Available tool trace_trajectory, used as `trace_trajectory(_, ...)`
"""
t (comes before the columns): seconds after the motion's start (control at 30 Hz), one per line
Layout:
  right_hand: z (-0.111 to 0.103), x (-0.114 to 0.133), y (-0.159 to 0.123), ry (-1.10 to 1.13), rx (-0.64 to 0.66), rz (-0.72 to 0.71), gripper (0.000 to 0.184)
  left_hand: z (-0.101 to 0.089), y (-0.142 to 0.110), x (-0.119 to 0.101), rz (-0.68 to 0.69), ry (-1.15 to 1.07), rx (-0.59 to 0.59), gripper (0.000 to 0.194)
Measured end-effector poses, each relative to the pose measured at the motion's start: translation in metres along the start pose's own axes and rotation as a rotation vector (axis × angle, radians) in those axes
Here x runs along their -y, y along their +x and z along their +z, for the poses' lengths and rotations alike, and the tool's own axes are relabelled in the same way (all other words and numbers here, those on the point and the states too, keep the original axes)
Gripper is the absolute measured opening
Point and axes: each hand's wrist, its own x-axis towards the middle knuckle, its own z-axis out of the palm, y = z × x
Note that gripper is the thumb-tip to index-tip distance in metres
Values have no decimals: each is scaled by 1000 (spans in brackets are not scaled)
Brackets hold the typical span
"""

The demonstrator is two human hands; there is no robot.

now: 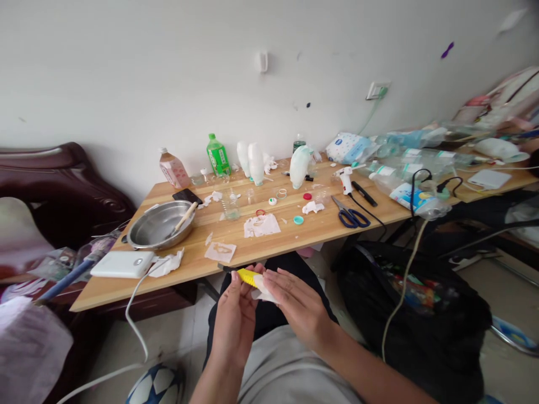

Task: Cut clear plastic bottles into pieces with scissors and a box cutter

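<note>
My left hand (236,314) is clamped on the yellow tool (248,277) near the front edge of the table (101,292), black end leftward, while my right hand (301,303) is clamped on tissue (268,297) at the opposite end.

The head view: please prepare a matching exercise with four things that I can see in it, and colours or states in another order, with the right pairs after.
1. Held tool
2. Bowl
3. Scissors
4. Ball

A. dark blue handles
B. blue and white, cut by the picture's bottom edge
C. mostly yellow
D. metal, with a stick in it

Pairs: 1-C, 2-D, 3-A, 4-B
</note>
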Motion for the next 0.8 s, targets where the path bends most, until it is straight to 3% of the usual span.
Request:
trace_trajectory(0.17, -3, 3, -1, -12, -22, -33, 70, 9, -6, 3, 39, -57, -68, 31)
trace_trajectory(0.23, -11, 2, -3, -26, -44, -97, 61, 10, -5, -5, 73, -80, -99, 35)
trace_trajectory(0.33, -26, -8, -11, -72, -120, -122, 50, 7, 2, -29, 254, -141, -196, 44)
trace_trajectory(0.43, -41, -19, -19, -132, -189, 13, 46, 1, 4, -52, 374, -166, -203, 46)
trace_trajectory(0.53, -52, -16, -13, -190, -207, 180, 47, 1, -1, -58, 359, -156, -153, 41)
trace_trajectory(0.63, -57, 3, 10, -239, -158, 263, 59, 5, -7, -48, 311, -153, -101, 38)
trace_trajectory(0.73, -54, 22, 41, -197, 7, 194, 71, 7, -9, -35, 291, -182, -42, 40)
trace_trajectory(0.8, -46, 29, 60, -141, 123, 109, 69, 8, -7, -29, 268, -211, -10, 42)
